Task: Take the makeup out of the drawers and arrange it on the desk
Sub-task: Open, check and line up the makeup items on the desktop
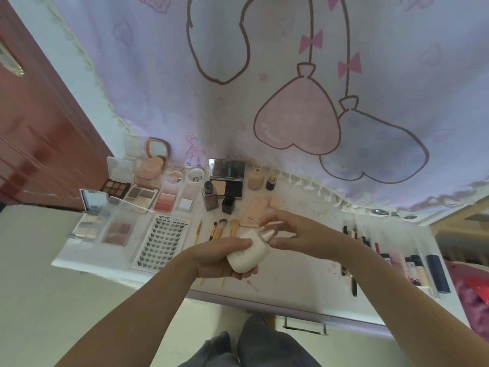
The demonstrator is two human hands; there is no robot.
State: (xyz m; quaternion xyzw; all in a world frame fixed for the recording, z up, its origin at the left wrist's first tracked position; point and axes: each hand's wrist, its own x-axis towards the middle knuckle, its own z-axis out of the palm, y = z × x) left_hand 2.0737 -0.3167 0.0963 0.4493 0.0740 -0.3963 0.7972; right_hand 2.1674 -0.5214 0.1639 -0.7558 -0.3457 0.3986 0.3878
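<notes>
Both hands are working above the counter [291,276]. Left hand [219,258] is gripping a white bottle [247,254]; right hand [293,234] is pinching its cap [267,233].

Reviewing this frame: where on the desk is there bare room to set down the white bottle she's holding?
The white bottle is held in both hands. Bare desk lies between the brushes and the row of pencils and tubes, below the pink puff. The left side is crowded: palettes and lash tray sit edge to edge.
</notes>
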